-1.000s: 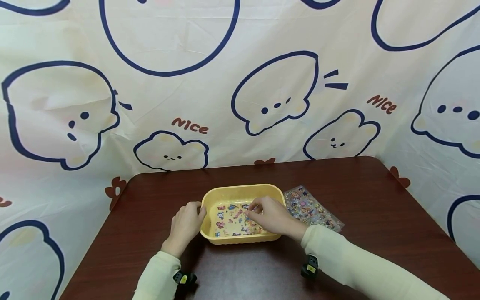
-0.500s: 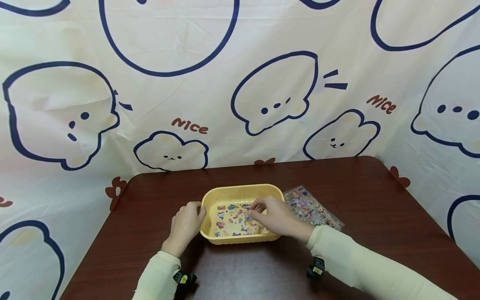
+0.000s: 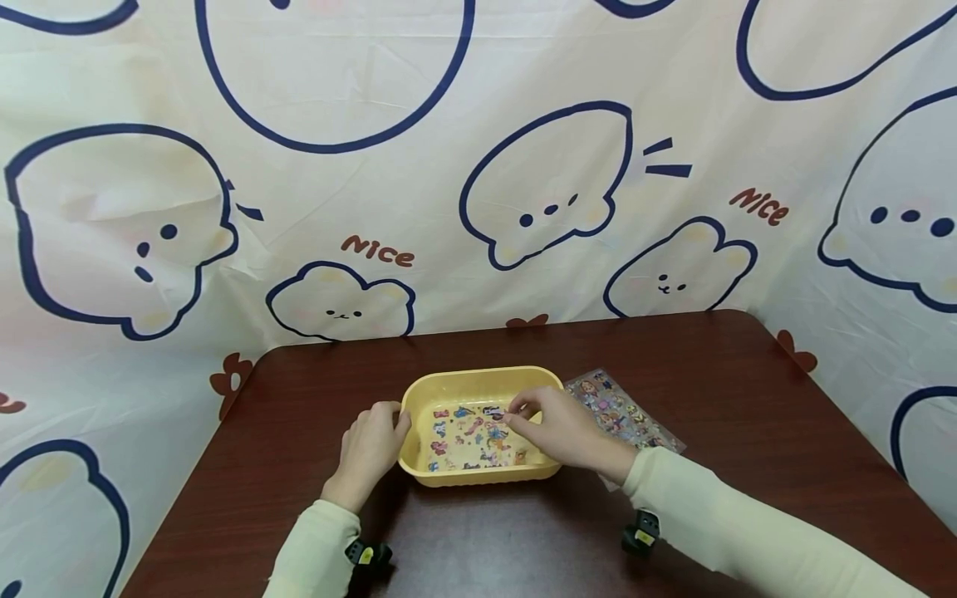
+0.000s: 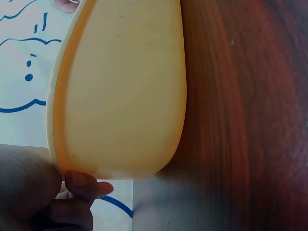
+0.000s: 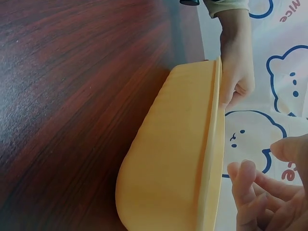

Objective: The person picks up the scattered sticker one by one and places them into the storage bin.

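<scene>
A yellow plastic basin (image 3: 478, 477) sits on the table, with small colourful cartoon stickers (image 3: 473, 426) spread flat over its bottom. My left hand (image 3: 370, 444) grips the basin's rim at its left end. In the left wrist view, the fingers (image 4: 81, 185) of that hand are curled at the basin's corner. Over the basin's right side hovers my right hand (image 3: 561, 428), thumb and fingers bent. The right wrist view shows a gap between its thumb and fingertips (image 5: 247, 168), and nothing is seen held there. Its palm is hidden from the head view.
A clear sheet of colourful stickers (image 3: 628, 415) lies to the right of the basin, partly behind the right forearm. The dark brown table (image 3: 493, 540) ends at a cartoon-printed cloth (image 3: 441, 208) at its back and sides.
My right hand has shifted slightly right over the basin, uncovering more stickers. The left hand and the basin have stayed in place.
</scene>
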`<state>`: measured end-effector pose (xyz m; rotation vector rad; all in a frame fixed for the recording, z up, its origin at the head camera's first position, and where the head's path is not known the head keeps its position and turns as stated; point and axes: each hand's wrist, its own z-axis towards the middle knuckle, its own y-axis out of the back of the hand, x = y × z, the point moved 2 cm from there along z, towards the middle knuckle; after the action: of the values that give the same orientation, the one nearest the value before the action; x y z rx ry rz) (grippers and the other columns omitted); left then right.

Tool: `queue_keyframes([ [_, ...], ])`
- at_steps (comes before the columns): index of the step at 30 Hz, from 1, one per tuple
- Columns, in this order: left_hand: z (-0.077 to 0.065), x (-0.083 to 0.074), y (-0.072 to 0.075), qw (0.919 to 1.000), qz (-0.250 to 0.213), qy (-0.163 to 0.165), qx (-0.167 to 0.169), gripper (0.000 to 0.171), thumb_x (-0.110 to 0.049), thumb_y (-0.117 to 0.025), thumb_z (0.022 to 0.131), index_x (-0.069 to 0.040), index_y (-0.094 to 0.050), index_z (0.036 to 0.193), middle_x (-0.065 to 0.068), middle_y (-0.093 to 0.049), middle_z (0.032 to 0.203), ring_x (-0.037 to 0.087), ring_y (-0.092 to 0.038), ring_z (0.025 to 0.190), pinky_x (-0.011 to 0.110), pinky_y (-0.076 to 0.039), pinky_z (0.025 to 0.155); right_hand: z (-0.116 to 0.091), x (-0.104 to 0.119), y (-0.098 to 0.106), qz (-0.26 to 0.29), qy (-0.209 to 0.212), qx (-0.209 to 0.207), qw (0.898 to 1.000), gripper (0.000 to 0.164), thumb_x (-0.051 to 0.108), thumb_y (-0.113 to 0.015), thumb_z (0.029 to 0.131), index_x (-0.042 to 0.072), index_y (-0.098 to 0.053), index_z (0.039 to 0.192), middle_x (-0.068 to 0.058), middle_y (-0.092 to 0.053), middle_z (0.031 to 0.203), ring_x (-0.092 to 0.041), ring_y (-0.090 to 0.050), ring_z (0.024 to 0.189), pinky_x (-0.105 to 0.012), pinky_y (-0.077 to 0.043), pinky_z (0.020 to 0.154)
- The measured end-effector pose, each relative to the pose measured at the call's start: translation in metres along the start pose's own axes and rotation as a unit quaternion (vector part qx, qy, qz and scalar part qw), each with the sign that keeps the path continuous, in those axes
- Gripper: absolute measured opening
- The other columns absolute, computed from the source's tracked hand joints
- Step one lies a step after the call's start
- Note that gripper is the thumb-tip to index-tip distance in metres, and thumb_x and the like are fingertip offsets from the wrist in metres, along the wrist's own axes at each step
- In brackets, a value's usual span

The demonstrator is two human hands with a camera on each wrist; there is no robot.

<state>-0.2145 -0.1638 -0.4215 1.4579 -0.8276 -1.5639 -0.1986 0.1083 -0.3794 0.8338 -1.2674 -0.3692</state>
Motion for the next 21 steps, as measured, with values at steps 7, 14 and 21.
queue_keyframes([
  [7, 0.000, 0.000, 0.000, 1.0000, -0.002, 0.000, 0.002, 0.033, -0.025, -0.058, 0.098, 0.000, -0.072, 0.116, 0.020, -0.075, 0.106, 0.027, -0.067, 0.075, 0.048, -0.052, 0.063, -0.001, -0.005, 0.005, 0.009, -0.004, -0.005, 1.000, 0.015, 0.028, -0.066, 0.097, 0.016, -0.075, 0.097, -0.001, -0.073, 0.097, -0.013, -0.065, 0.086, -0.029, -0.047, 0.063],
  [14, -0.001, 0.001, 0.000, 1.0000, -0.003, 0.000, 0.000, 0.035, -0.025, -0.058, 0.099, 0.000, -0.072, 0.118, 0.021, -0.074, 0.110, 0.033, -0.071, 0.083, 0.051, -0.053, 0.068, 0.000, -0.008, 0.011, 0.005, -0.007, -0.012, 1.000, 0.014, 0.023, -0.066, 0.096, 0.013, -0.075, 0.099, -0.002, -0.074, 0.096, -0.014, -0.065, 0.084, -0.030, -0.048, 0.063],
  [21, -0.001, 0.001, 0.000, 1.0000, 0.001, -0.003, -0.002, 0.034, -0.024, -0.058, 0.098, 0.000, -0.072, 0.117, 0.021, -0.075, 0.108, 0.030, -0.068, 0.077, 0.049, -0.052, 0.064, 0.000, -0.013, 0.016, -0.010, -0.013, -0.021, 1.000, 0.013, 0.023, -0.066, 0.096, 0.013, -0.075, 0.100, -0.002, -0.074, 0.096, -0.014, -0.065, 0.083, -0.029, -0.048, 0.064],
])
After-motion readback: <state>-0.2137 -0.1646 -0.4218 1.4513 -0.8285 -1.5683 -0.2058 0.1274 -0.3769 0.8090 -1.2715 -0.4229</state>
